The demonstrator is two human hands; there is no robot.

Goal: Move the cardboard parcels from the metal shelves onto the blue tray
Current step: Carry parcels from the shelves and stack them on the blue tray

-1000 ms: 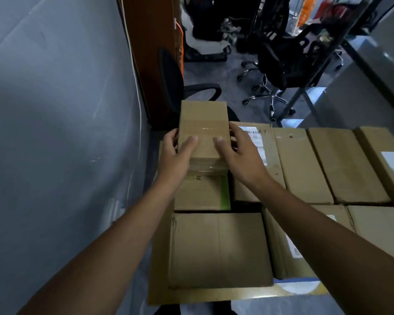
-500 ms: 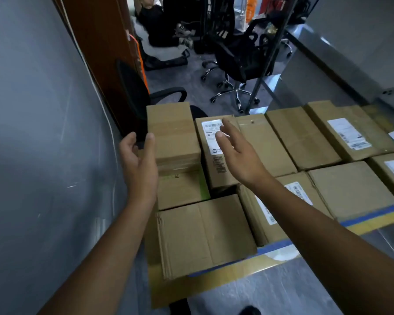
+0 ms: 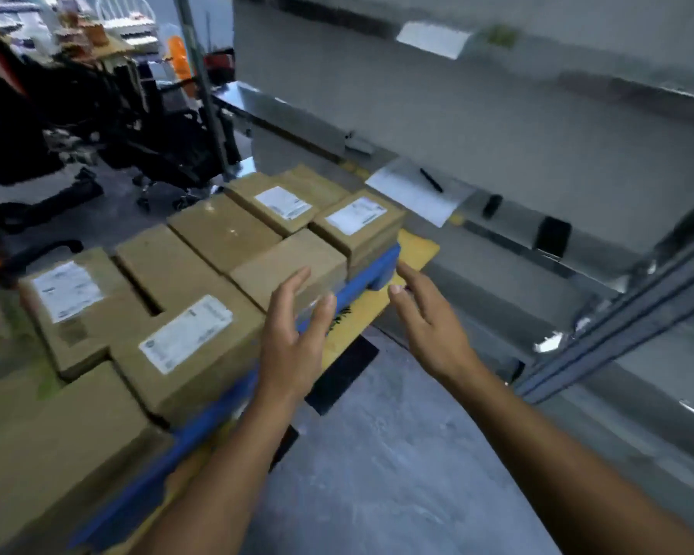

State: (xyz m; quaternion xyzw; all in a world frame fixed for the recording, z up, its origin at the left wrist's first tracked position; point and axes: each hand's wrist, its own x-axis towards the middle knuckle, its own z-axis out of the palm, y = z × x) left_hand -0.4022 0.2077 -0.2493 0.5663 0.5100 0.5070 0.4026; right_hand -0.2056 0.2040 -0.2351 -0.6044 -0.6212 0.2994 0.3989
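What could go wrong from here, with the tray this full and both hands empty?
1. The blue tray looks nearly full; the labelled parcel sits at its near rim, so squeezing in another may push it off.
2. The corner parcel stands higher than its neighbours and could tip if the right hand, open near that corner, bumps it.

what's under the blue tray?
A yellow board sticks out beneath the blue tray along its near edge and right corner. How far it runs underneath is hidden by the tray and the cardboard parcels on it.
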